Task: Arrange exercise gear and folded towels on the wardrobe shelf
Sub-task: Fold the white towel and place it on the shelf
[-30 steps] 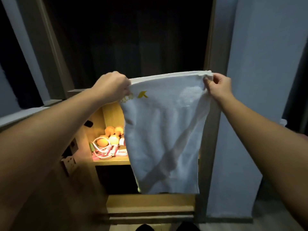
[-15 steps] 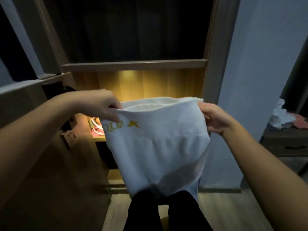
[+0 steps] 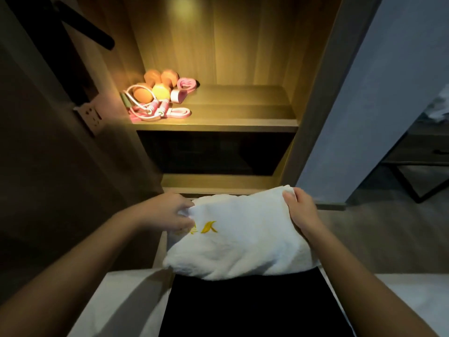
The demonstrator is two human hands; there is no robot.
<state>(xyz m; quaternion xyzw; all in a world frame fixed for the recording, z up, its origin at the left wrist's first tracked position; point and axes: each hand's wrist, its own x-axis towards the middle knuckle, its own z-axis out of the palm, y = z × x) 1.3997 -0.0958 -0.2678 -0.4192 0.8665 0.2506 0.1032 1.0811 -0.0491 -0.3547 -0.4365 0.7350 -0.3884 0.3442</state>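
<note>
Here, left grip [image 3: 167, 212] and right grip [image 3: 300, 211] pinch the white towel [image 3: 245, 249] — rumpled, yellow-embroidered.

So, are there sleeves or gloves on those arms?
No gloves: the left hand and right hand are bare. No sleeves show either: the left forearm and right forearm are uncovered as far as the picture reaches. No watch, ring or bracelet shows in this dim light.

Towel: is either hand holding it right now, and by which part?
Both. The left hand pinches the white towel at its far left corner; the right hand grips its far right corner.
</note>
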